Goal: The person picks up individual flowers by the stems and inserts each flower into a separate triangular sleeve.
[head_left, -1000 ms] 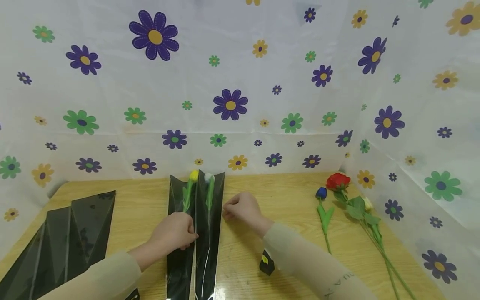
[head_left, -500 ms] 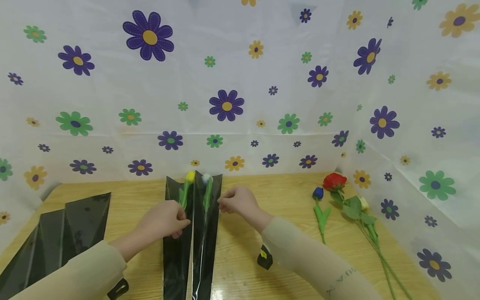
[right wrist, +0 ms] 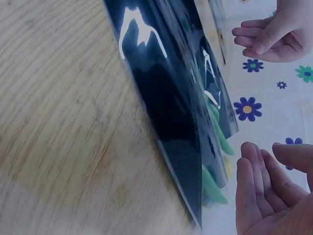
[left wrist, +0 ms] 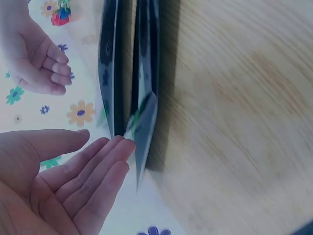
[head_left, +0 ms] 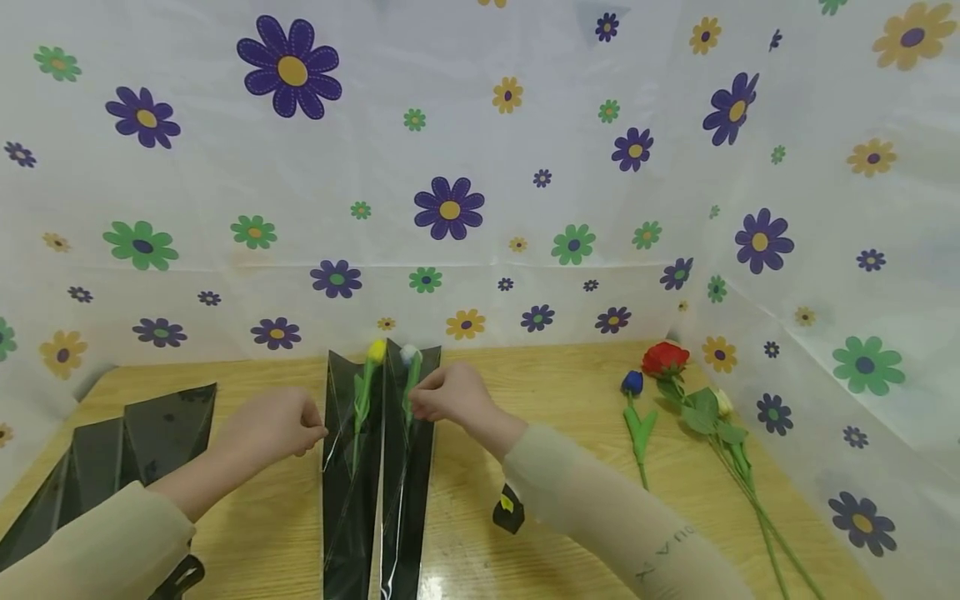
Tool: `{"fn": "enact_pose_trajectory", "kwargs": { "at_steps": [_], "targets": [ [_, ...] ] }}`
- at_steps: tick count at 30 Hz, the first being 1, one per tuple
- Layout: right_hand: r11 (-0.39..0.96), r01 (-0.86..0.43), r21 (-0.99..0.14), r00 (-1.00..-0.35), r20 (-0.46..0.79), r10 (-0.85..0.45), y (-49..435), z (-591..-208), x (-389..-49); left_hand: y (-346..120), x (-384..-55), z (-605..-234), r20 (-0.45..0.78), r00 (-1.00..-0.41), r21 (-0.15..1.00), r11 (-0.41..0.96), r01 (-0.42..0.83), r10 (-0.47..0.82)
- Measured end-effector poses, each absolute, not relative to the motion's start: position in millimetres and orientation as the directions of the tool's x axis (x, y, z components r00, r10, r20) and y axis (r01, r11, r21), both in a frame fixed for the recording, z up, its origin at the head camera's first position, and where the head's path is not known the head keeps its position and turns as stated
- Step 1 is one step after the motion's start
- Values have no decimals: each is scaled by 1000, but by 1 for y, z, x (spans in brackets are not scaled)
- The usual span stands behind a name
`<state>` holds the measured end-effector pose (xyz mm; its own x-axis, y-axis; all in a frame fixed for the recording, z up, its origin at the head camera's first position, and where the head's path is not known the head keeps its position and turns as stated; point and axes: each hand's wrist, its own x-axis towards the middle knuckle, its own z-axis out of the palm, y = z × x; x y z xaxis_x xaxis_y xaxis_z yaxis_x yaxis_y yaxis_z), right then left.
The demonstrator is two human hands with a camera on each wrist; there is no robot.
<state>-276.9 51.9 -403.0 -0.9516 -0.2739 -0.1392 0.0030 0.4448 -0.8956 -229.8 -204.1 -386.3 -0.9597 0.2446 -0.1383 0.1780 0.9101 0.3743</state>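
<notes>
Two black-and-clear flower sleeves lie side by side on the wooden table. The left sleeve [head_left: 348,517] holds a yellow tulip [head_left: 376,352] and the right sleeve [head_left: 405,517] a pale tulip [head_left: 409,354]. My left hand [head_left: 266,429] is just left of the left sleeve, fingers extended and thumb apart in the left wrist view; its fingertips look close to the plastic, and contact is unclear. Over the right edge of the right sleeve, near the pale tulip, is my right hand [head_left: 457,396]. Its fingers [right wrist: 252,181] are loosely extended, with nothing between them and the thumb.
Several overlapping black sleeves [head_left: 168,425] lie at the left. At the right are a blue tulip [head_left: 632,383], a red rose [head_left: 665,360] and a whitish flower [head_left: 723,403]. A flower-print cloth [head_left: 480,150] stands behind the table.
My left hand has moved left, off the left sleeve to beside its edge. My right hand has shifted left, over the right sleeve's edge. Both sleeves stay on the table.
</notes>
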Motion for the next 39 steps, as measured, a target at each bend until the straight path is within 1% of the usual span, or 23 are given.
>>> {"fn": "enact_pose_trajectory", "kwargs": {
  "at_steps": [4,11,18,23,26,33,39],
  "targets": [
    [433,8,-901,-949,-143,-280,47,-400,-275,-220,-230,-384,-150,-966,347,926,149,211],
    [408,-1,-913,-943,-135,-303,35,-395,-270,-253,-231,-389,-130,-980,296,950,104,147],
    [379,-22,-925,-929,-121,-350,21,-394,-264,-284,-233,-399,-186,-978,272,961,40,94],
    [320,-33,-947,-910,-104,-402,9,-398,-258,-298,-233,-407,-217,-974,263,965,5,64],
    [297,-23,-955,-905,-106,-413,0,-400,-255,-302,-228,-410,-208,-977,254,967,-14,41],
    [304,20,-952,-910,-143,-389,-15,-402,-251,-314,-218,-417,-147,-985,213,970,-118,-88],
    [300,38,-953,-911,-157,-382,-19,-405,-252,-325,-219,-432,-141,-984,210,968,-139,-110]
  ]
}}
